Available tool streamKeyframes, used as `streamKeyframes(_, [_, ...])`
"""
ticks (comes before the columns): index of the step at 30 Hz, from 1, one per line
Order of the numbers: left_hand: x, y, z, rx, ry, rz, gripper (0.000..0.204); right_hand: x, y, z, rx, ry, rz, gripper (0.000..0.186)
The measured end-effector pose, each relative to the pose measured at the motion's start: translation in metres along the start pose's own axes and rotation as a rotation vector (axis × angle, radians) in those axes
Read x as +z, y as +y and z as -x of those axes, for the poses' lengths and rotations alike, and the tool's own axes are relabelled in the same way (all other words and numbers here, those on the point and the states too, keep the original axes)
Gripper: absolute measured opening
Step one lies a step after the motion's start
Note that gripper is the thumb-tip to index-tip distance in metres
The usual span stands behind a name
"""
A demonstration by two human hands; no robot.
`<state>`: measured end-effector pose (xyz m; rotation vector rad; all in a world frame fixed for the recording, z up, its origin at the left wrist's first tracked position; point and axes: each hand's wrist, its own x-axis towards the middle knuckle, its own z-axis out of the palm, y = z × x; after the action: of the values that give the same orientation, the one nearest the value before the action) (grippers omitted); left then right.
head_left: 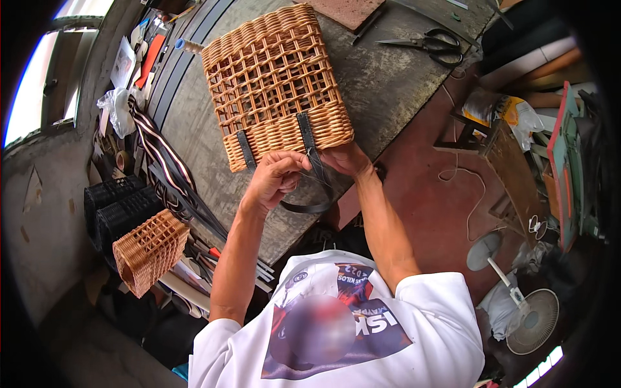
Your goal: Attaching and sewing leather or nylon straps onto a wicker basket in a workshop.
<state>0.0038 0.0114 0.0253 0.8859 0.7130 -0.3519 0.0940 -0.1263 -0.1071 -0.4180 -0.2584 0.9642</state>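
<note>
A tan wicker basket [272, 77] with an open lattice lies tilted on the grey worktable [388, 97]. Two black leather straps cross its near woven edge, and a black strap loop [307, 207] hangs below. My right hand [348, 159] grips the basket's near right corner, its fingers partly hidden under the weave. Beside the right-hand strap, my left hand [278, 176] is closed in a pinch. What lies between its fingertips is too small to make out; a faint thin line shows near them.
Black-handled scissors [433, 45] and a thread spool [189, 46] lie on the table. Striped straps [165, 149] hang over its left side. Another wicker basket [150, 249] stands at lower left. A wooden frame [508, 168] and a fan [533, 320] are at right.
</note>
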Motion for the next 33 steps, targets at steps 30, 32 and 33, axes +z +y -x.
streamKeyframes(30, [-0.006, 0.0, -0.004, -0.01, -0.096, 0.014, 0.019, -0.02, -0.057, 0.335, 0.442, 1.118, 1.76, 0.014])
streamKeyframes(32, [-0.006, -0.001, -0.003, -0.006, -0.089, 0.02, 0.019, -0.027, -0.054, 0.398, 0.628, 1.185, 1.773, 0.016])
streamKeyframes(33, [-0.004, -0.001, -0.002, 0.0, -0.093, 0.015, 0.019, -0.033, -0.049, 0.433, 0.707, 1.247, 1.775, 0.016])
